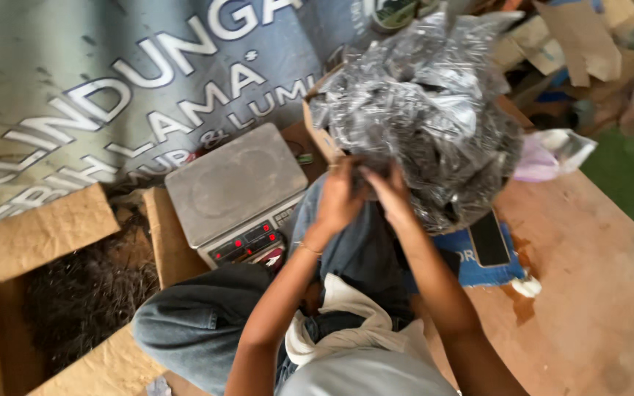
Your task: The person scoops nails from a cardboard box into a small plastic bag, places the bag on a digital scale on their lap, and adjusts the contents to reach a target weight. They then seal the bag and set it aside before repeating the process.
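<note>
A weighing scale (235, 189) is sitting left of the open carton (321, 130) holding a heap of plastic-wrapped packets (423, 110), a box of dark fibres (82, 293) is lying left of the scale, and a phone (489, 238) is lying right of the person's two hands (367, 194), below the heap.

scale (232, 183): grey, flat platform, red buttons on the front panel, sits on the floor
banner (75, 88): grey sheet with large white lettering, spread under the scale
open box (45, 242): cardboard, flaps out, filled with dark stringy stuff (perhaps fibre; too blurred to tell)
phone (489, 238): black, lies on a blue card
floor (596, 293): brown board, stained near the card
cardboard scraps (574, 37): piled at top right
pale bag (552, 154): pinkish, crumpled
</note>
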